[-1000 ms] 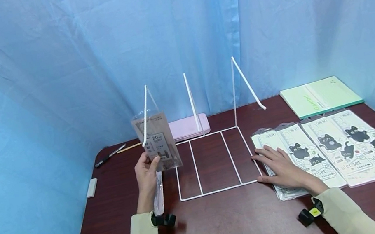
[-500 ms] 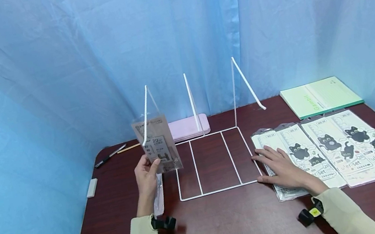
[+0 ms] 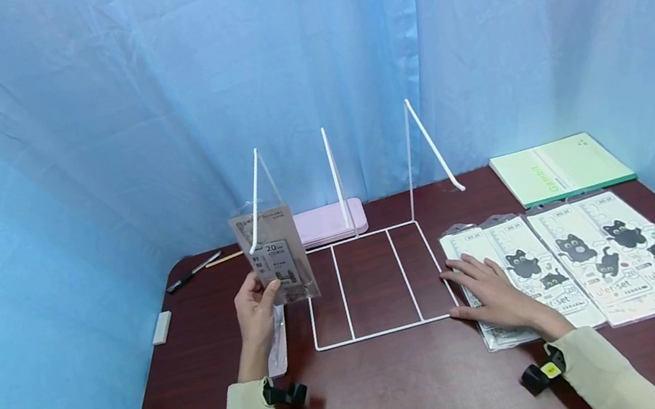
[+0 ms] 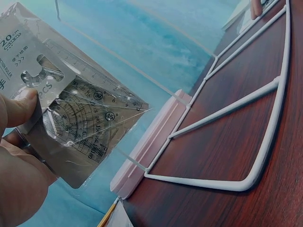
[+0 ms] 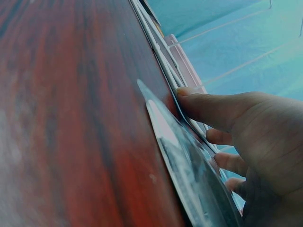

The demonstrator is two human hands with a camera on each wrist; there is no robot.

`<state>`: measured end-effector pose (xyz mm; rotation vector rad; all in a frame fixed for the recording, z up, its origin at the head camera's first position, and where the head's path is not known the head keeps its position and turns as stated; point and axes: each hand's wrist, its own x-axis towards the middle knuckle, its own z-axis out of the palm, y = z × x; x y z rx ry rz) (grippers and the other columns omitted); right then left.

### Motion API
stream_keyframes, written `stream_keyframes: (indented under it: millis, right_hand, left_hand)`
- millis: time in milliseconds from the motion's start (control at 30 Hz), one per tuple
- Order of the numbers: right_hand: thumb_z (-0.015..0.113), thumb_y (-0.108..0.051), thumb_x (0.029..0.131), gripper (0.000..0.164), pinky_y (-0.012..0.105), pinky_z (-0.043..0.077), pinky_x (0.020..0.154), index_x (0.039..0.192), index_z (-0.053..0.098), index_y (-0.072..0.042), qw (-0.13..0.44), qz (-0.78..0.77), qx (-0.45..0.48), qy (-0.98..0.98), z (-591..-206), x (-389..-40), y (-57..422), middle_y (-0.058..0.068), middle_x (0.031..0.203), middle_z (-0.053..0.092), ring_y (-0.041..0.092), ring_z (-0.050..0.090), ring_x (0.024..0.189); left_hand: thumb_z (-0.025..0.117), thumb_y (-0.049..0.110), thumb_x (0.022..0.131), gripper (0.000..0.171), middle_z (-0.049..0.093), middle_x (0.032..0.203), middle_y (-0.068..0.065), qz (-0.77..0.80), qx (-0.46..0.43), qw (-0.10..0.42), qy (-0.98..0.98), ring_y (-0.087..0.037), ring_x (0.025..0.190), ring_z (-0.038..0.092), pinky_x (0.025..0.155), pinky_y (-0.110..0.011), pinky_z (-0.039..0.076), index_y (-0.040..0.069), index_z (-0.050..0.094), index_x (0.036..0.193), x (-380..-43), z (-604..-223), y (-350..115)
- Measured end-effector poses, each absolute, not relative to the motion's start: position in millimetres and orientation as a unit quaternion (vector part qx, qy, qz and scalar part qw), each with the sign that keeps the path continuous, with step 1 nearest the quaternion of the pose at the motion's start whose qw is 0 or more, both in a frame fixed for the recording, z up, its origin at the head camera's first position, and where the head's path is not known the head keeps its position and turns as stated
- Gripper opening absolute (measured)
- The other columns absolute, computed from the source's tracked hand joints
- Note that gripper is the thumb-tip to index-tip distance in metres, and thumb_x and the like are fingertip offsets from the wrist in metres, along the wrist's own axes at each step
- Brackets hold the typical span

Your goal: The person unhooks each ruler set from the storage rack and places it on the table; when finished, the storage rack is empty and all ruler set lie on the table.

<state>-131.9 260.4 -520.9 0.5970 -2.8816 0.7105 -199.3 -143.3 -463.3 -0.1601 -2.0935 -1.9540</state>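
My left hand (image 3: 258, 319) pinches the lower part of a clear-packed ruler set (image 3: 277, 261), thumb in front. In the left wrist view the ruler set (image 4: 85, 125) shows a ruler, a set square and a protractor over brown backing. It stands nearly upright at the left end of a white wire rack (image 3: 383, 333), whose left divider crosses in front of it. My right hand (image 3: 493, 296) lies at the rack's right side, fingers extended, over the nearest of several cat-printed ruler packs (image 3: 555, 299). In the right wrist view the thumb (image 5: 208, 106) touches the rack's wire.
A green notebook (image 3: 561, 167) lies at the back right. Behind the rack is a pink flat case (image 3: 324, 223). A pen (image 3: 191, 272), a pencil (image 3: 225, 258) and a white eraser (image 3: 161, 328) lie at the left. Another pack (image 3: 277, 352) lies beside the left wrist. Blue curtains surround the table.
The ruler set in my left hand has come down slightly, its face tilting a little. My right hand stays in place on the rack's edge.
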Motion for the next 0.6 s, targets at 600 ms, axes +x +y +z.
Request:
stream_keyframes:
  millis: [600]
  right_hand:
    - [0.075,-0.036,0.086,0.064,0.073,0.020,0.110,0.140,0.056,-0.006,0.051,0.239,0.199,-0.949,-525.2,-133.9,261.7,0.024,0.150,0.047,0.052,0.031,0.144]
  left_hand:
    - [0.060,-0.005,0.095,0.028,0.066,0.096,0.016,-0.670,-0.055,0.128,-0.730,0.000,0.092,0.065,0.080,-0.016,0.054,-0.008,0.061,0.122,-191.5,-459.9,-144.5]
